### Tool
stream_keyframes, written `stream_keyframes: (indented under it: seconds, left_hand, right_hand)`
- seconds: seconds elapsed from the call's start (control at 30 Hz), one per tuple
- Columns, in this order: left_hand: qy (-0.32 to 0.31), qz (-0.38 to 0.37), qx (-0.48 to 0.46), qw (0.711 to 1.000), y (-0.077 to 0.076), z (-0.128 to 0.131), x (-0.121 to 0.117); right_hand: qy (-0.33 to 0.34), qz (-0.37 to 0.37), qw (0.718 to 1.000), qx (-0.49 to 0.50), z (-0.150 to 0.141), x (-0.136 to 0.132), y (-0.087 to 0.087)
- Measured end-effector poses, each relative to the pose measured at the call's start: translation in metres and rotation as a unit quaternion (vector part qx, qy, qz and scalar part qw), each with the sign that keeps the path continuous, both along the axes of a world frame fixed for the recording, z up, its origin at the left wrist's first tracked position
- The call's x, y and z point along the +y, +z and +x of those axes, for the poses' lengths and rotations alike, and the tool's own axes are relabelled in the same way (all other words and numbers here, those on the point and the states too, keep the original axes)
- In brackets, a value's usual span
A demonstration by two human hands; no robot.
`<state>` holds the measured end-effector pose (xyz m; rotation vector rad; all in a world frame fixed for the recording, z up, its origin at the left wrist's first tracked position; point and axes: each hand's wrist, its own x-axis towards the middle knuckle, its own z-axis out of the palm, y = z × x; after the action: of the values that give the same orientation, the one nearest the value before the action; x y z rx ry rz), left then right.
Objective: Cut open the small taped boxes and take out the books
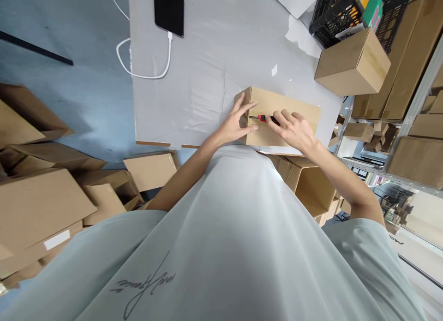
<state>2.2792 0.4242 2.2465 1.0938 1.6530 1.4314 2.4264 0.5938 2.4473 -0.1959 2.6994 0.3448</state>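
A closed cardboard box [290,109] lies near the front edge of the table, directly before me. My left hand [233,125] rests at its left end, thumb and fingers spread apart and touching the carton. A red and black utility knife [262,118] is gripped in my right hand [292,129], whose fingers are curled round the handle. The knife's tip points left, at the top of the box near its left edge, between my left thumb and forefinger. Part of the handle is hidden by my right fingers.
A phone [169,9] with a white cable [148,77] lies on the grey table [204,49]. Another carton [353,65] and a black crate [334,19] are at the back right. Shelving [411,104] with boxes stands right. Cardboard boxes [44,205] crowd the floor at left.
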Motion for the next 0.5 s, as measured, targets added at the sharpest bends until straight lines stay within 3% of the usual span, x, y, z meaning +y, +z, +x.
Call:
stream_keyframes:
  seconds: [0.23,0.5]
  left_hand:
    - [-0.001,-0.014,0.017,1.000,0.007,-0.005,-0.003]
    - [-0.004,-0.036,0.038,0.999,0.006,-0.006,-0.005]
  right_hand:
    - [0.044,0.003,0.999,0.007,-0.006,-0.010,0.003]
    - [0.055,-0.010,0.998,0.017,0.000,0.005,-0.006]
